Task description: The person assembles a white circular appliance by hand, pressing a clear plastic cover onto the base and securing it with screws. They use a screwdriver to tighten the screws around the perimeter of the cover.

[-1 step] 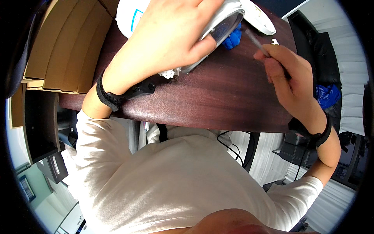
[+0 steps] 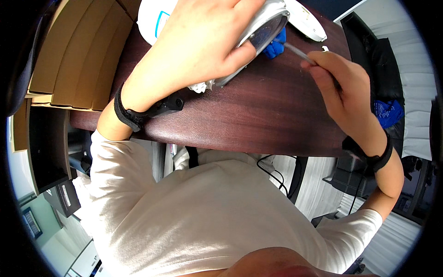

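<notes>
My left hand point(image 2: 203, 41) grips a tilted round silver housing with a dark face point(image 2: 267, 32), its thumb lying along the rim; the hand covers much of the housing. In my right hand point(image 2: 344, 87) is a thin grey metal rod point(image 2: 299, 52), pinched between thumb and fingers. The rod slants toward the housing, its tip close to the rim; I cannot tell if they touch. Behind the rod tip lies a crumpled blue item point(image 2: 276, 49). Crumpled white material point(image 2: 198, 87) pokes out beneath my left hand.
The dark red-brown table point(image 2: 258, 115) carries a white curved part point(image 2: 307, 23) at the far right and a white rounded object point(image 2: 150, 21) at the far left. Cardboard boxes point(image 2: 78, 55) stand along the left. A blue patterned cloth point(image 2: 388, 113) lies on a black seat to the right.
The rod's tip has swung left to the housing's rim, and my right fingers have shifted slightly with it. My left hand and the housing have stayed put.
</notes>
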The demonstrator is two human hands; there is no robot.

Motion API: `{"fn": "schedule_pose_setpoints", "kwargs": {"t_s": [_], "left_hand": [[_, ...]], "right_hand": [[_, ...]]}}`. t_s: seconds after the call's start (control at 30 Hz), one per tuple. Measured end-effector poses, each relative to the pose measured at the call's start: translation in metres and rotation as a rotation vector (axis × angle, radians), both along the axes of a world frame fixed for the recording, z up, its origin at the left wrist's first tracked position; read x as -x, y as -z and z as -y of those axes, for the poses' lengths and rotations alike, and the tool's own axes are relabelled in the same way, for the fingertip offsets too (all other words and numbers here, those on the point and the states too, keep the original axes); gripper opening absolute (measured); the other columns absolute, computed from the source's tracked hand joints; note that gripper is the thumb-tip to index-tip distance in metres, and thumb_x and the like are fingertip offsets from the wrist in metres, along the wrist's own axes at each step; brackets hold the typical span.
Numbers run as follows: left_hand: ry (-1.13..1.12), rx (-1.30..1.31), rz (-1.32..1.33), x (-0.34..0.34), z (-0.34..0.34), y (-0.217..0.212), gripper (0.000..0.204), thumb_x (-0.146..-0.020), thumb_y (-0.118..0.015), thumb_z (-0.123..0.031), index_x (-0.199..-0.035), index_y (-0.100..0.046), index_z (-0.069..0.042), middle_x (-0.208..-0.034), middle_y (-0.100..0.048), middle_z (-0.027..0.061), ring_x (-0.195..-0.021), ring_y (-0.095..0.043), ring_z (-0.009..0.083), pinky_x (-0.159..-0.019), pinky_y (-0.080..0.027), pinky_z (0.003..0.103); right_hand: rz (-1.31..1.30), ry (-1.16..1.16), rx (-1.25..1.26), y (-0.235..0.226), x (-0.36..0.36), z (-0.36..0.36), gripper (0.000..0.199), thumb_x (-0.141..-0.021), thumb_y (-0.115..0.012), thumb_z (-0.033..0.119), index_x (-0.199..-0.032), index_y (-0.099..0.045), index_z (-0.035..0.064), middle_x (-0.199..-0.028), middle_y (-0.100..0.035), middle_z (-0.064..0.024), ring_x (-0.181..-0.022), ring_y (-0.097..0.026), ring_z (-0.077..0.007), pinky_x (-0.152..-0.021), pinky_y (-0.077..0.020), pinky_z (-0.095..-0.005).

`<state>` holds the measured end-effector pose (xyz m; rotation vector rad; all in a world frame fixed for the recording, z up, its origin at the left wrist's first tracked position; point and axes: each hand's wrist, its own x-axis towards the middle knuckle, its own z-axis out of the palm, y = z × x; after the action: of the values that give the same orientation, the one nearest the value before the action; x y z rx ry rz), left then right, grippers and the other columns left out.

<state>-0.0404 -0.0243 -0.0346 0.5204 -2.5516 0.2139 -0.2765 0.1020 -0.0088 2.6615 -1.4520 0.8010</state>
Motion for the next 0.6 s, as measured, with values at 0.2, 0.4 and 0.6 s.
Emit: {"fn": "schedule_pose_setpoints", "kwargs": {"t_s": [0.2,0.4,0.6], "left_hand": [[0.036,0.044,-0.05,0.001,0.005,0.004,0.074,-0.081,-0.067,-0.028,-0.144,-0.045,0.004,-0.148,-0.047,0.0263,-0.14,-0.043,0.0479,-0.113,-0.029,0.071],[0.036,0.047,-0.059,0.0,0.006,0.006,0.074,-0.081,-0.067,-0.028,-0.144,-0.045,0.003,-0.148,-0.048,0.0261,-0.139,-0.043,0.0475,-0.112,-0.029,0.071],[0.053,0.031,-0.069,0.001,0.006,0.006,0.074,-0.08,-0.067,-0.028,-0.144,-0.045,0.003,-0.147,-0.048,0.026,-0.139,-0.043,0.0469,-0.112,-0.03,0.071]], "right_hand": [[-0.358,0.141,0.169,0.002,0.0,0.011,0.025,-0.096,-0.07,0.031,-0.088,-0.068,0.0071,-0.071,-0.064,-0.0083,-0.063,-0.065,-0.0249,-0.057,-0.0507,-0.0344],[-0.491,0.237,0.113,-0.001,-0.008,0.016,0.038,-0.098,-0.066,0.041,-0.077,-0.063,0.01,-0.062,-0.06,-0.0077,-0.055,-0.063,-0.0278,-0.051,-0.0478,-0.0367],[-0.411,0.215,0.195,0.007,-0.012,0.021,0.039,-0.098,-0.068,0.035,-0.071,-0.057,0.009,-0.058,-0.051,-0.0083,-0.049,-0.052,-0.025,-0.047,-0.0375,-0.0345]]}}
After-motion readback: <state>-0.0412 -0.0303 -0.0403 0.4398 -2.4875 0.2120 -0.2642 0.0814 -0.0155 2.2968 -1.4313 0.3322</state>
